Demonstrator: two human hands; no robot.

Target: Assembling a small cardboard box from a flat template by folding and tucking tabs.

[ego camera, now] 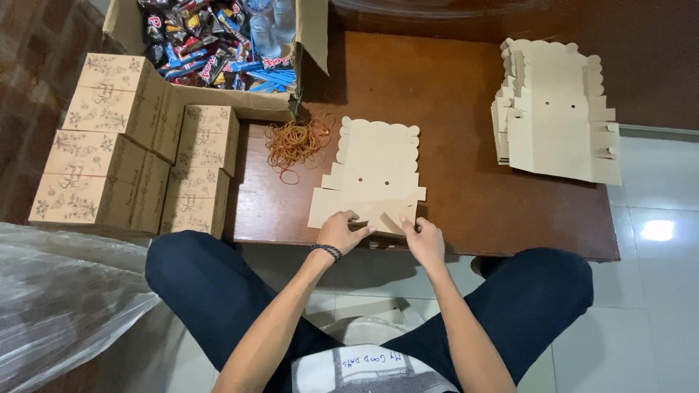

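Both hands, left hand (339,231) and right hand (424,240), pinch 1 flat cardboard cutout (373,175) beside 5 folded boxes (120,145).

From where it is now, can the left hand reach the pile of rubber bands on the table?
Probably yes. The left hand rests on the flat cardboard cutout, and the rubber bands lie just beyond it on the wooden table, with nothing standing between them.

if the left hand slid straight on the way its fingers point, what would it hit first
Probably the right hand. The left hand points rightward along the near flap of the flat cardboard cutout, already under its fingers; depth is unclear.
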